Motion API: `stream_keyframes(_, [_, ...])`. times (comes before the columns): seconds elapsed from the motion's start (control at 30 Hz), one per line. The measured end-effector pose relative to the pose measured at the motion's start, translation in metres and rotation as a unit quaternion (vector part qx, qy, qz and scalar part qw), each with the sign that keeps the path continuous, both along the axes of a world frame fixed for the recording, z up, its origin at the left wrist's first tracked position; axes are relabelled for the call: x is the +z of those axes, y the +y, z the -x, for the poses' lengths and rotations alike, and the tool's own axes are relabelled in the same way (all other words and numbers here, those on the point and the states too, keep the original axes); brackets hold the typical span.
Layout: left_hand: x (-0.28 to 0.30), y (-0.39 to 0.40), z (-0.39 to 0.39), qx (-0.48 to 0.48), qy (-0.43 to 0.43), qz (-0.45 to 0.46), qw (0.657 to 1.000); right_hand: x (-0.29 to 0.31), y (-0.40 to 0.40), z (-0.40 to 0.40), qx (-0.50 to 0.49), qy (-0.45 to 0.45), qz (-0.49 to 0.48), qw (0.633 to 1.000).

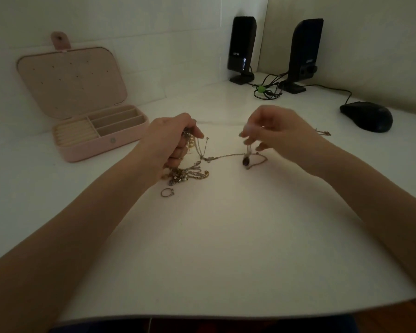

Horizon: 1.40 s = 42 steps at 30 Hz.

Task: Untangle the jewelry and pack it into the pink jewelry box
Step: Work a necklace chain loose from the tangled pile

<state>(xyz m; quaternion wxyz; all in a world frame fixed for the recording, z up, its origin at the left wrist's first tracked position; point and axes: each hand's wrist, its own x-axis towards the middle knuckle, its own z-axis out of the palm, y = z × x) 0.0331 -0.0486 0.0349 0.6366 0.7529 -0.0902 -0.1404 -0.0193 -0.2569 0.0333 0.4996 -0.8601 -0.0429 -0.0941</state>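
**Desk:** White desk (pixel 226 236), dim light, pale wall behind. What are the hands doing?

**Caption:** They sit well apart over the jewelry. The left hand (pixel 171 140) curls round a bunch of chains (pixel 190 174), part gripped in the fist and the rest heaped on the desk beneath it. The right hand (pixel 269 131) pinches one thin chain (pixel 226 156) and lifts it off to the side, a dark oval pendant (pixel 246 161) hanging just below the fingertips.

**Desk:** Why that split?

**Caption:** It looks like anchoring: one hand pins the knot so the other can draw a single strand clear. The strand runs nearly taut between them.

**Desk:** Materials?

**Caption:** Fine metal links, gold and silver in tone, some chunkier and sparkly in the heap. A small ring (pixel 167 192) lies loose near the pile. Another small piece (pixel 323 132) lies beyond the right wrist; its form is too small to tell.

**Desk:** And the box?

**Caption:** The pink box (pixel 101 143) stands open at far left, lid propped back against the wall, ready for loading. Soft lining, ridged ring rolls, long slots, peg holes in the lid. Nothing visible is packed yet.

**Desk:** Anything else?

**Caption:** Two black speakers (pixel 241 44), cables and a mouse (pixel 366 116) at the back right.
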Motion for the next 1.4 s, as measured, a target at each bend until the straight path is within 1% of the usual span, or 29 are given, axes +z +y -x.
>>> stream_keyframes(0.03, [0.0, 0.001, 0.0, 0.006, 0.002, -0.007, 1.0, 0.004, 0.0, 0.002, -0.001, 0.028, -0.106, 0.994])
stream_keyframes(0.07, [0.0, 0.0, 0.0, 0.009, -0.001, -0.018, 1.0, 0.007, 0.0, 0.003, 0.001, 0.054, -0.192, 0.98])
stream_keyframes(0.1, [-0.001, 0.0, 0.0, 0.01, -0.009, -0.031, 0.999, 0.008, 0.001, 0.005, 0.003, 0.071, -0.244, 0.967])
stream_keyframes(0.17, [-0.001, -0.002, 0.003, 0.008, -0.021, -0.052, 0.998, 0.008, 0.002, 0.005, -0.004, 0.082, -0.271, 0.959])
stream_keyframes(0.37, [0.001, -0.003, 0.005, 0.001, -0.027, -0.056, 0.998, 0.008, -0.003, 0.002, -0.053, 0.04, -0.222, 0.973])
stream_keyframes(0.43, [0.001, -0.003, 0.006, 0.004, -0.036, -0.049, 0.998, 0.008, -0.005, 0.002, -0.076, 0.012, -0.179, 0.981])
stream_keyframes(0.5, [0.002, -0.002, 0.005, 0.023, -0.045, -0.037, 0.998, 0.009, -0.007, 0.001, -0.102, -0.027, -0.113, 0.988])
stream_keyframes(0.57, [0.004, 0.0, 0.004, 0.038, -0.054, -0.021, 0.998, 0.01, -0.01, 0.0, -0.117, -0.048, -0.08, 0.989])
stream_keyframes(0.67, [0.004, 0.001, 0.003, 0.046, -0.061, -0.006, 0.997, 0.009, -0.012, 0.0, -0.126, -0.051, -0.078, 0.988])
stream_keyframes(0.83, [0.001, 0.001, 0.0, 0.05, -0.076, -0.022, 0.996, 0.013, -0.015, 0.0, -0.137, -0.068, -0.097, 0.983])
stream_keyframes(0.93, [-0.001, 0.001, -0.001, 0.049, -0.081, -0.027, 0.995, 0.014, -0.018, 0.001, -0.144, -0.072, -0.087, 0.983])
stream_keyframes(1.1, [-0.001, 0.001, -0.001, 0.047, -0.088, -0.032, 0.995, 0.012, -0.018, 0.001, -0.159, -0.148, -0.058, 0.974])
stream_keyframes(1.27, [-0.002, 0.001, -0.003, 0.053, -0.091, -0.044, 0.993, 0.017, -0.023, 0.001, -0.202, -0.191, -0.102, 0.955])
stream_keyframes(1.4, [-0.004, 0.002, -0.004, 0.068, -0.108, -0.079, 0.989, 0.018, -0.027, 0.001, -0.237, -0.21, -0.134, 0.939])
